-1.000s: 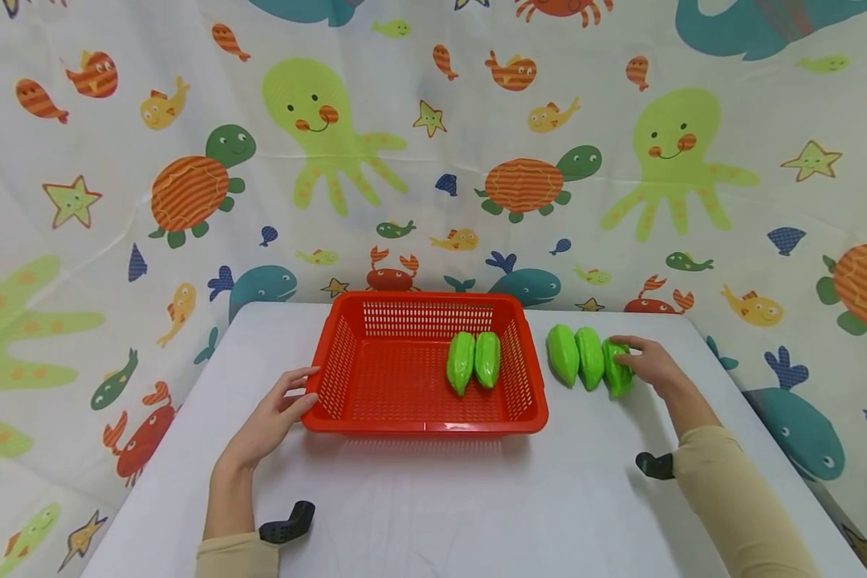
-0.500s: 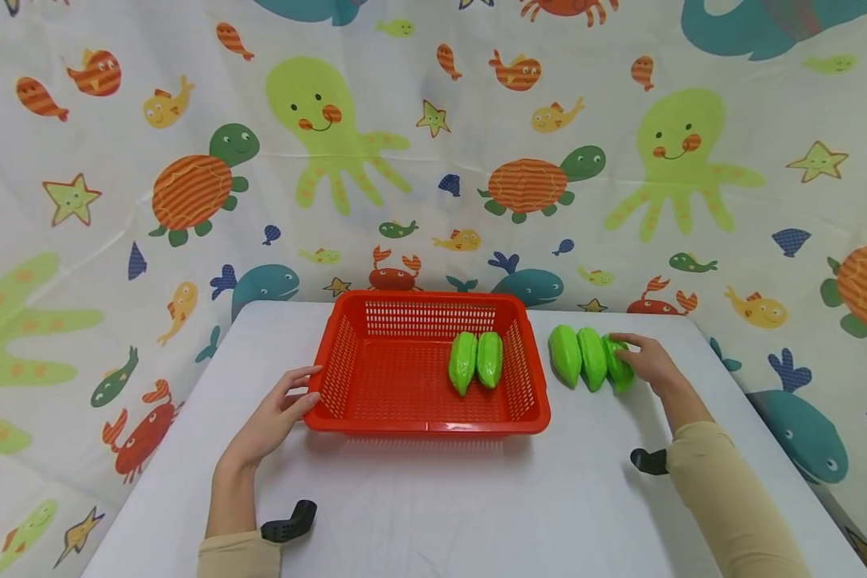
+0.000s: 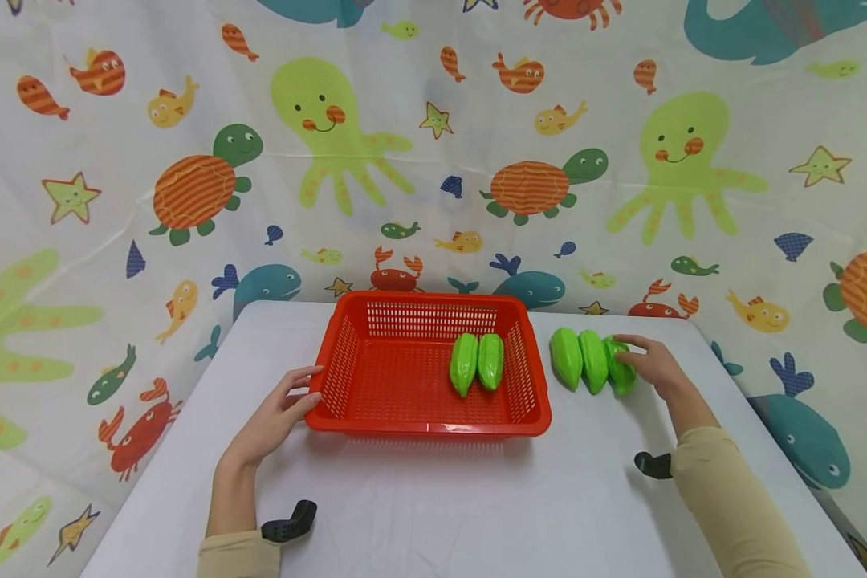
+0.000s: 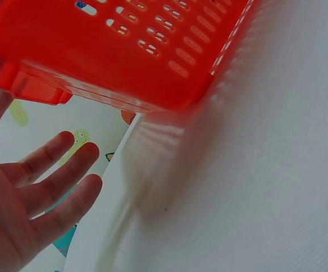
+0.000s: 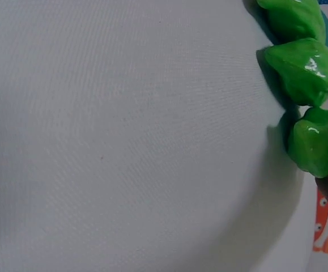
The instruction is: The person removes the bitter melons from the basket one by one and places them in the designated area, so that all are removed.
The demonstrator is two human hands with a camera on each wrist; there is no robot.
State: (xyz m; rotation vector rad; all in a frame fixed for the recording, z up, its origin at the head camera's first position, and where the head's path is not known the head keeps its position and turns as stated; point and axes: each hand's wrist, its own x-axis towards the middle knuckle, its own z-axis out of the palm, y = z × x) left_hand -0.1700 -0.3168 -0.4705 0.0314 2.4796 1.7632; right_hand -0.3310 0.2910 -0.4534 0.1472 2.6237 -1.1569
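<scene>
A red plastic basket (image 3: 405,385) stands on the white table and holds two glossy green star fruits (image 3: 464,365). My left hand (image 3: 274,417) touches the basket's left rim with thumb and forefinger; in the left wrist view, its other fingers (image 4: 67,170) extend loosely below the rim. Right of the basket, three more star fruits lie side by side: a left one (image 3: 566,359), a middle one (image 3: 593,361) and a right one (image 3: 620,373). My right hand (image 3: 653,365) holds the right one between thumb and fingers; the right wrist view shows little of this hand.
A white table (image 3: 433,506) carries everything. Behind it and at both sides hangs a cloth (image 3: 433,177) printed with sea animals. Small black devices (image 3: 289,522) are worn at both wrists.
The right star fruit has shifted slightly left against the middle one, with my right hand on it. My left hand stays at the basket rim. The head view has drifted slightly.
</scene>
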